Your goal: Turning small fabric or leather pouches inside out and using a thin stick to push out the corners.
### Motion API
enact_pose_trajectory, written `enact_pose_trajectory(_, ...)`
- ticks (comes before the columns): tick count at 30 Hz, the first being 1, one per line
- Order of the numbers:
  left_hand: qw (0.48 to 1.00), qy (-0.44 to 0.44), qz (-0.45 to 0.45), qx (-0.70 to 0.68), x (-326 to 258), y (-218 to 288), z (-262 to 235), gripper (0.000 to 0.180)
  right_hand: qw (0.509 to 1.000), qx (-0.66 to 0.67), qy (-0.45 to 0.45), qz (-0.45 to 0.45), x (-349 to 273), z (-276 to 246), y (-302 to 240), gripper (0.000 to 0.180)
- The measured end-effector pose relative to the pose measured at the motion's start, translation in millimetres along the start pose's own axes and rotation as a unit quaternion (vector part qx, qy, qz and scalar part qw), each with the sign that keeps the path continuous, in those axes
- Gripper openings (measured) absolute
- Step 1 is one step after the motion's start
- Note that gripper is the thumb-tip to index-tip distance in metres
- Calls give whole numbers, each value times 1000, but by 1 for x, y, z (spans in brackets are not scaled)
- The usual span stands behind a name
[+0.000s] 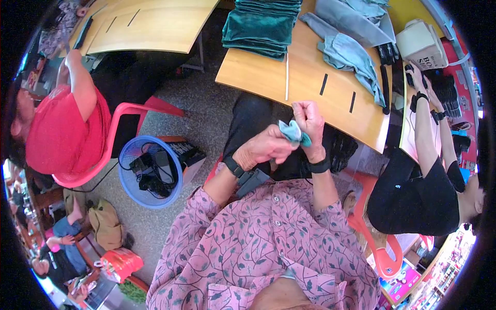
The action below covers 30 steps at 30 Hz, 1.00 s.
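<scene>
A teal cloth (pixel 291 131) is gripped in the curled fingers of the left hand (pixel 266 146) and right hand (pixel 309 123), by the tabletop's (pixel 305 70) near edge.

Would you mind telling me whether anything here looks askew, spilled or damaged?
I see no spill or obvious damage. The pale blue cloth lies crumpled on the table, untidy beside the neat green stack, and black cables lie jumbled in the blue basket. The held teal cloth looks bunched.
</scene>
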<state>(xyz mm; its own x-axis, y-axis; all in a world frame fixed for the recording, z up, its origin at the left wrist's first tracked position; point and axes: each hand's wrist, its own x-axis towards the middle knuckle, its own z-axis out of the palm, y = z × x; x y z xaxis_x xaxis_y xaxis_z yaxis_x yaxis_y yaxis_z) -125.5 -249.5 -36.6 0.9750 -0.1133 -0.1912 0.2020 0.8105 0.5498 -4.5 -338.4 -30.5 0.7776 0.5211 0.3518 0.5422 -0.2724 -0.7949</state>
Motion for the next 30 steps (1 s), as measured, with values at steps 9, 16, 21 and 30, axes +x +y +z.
enact_pose_trajectory(9,983,-140,-95,66,-22,3,34,20,989,107,-93,-29,-7,2,-21,11)
enact_pose_trajectory(16,981,-147,-35,-118,-14,-7,31,44,999,33,-21,-19,-7,6,-16,9)
enact_pose_trajectory(21,996,-82,6,29,-6,-1,18,41,947,285,-25,144,-11,-22,-12,22)
enact_pose_trajectory(30,948,46,24,315,1,-4,14,26,940,252,-117,199,-18,-53,-30,20)
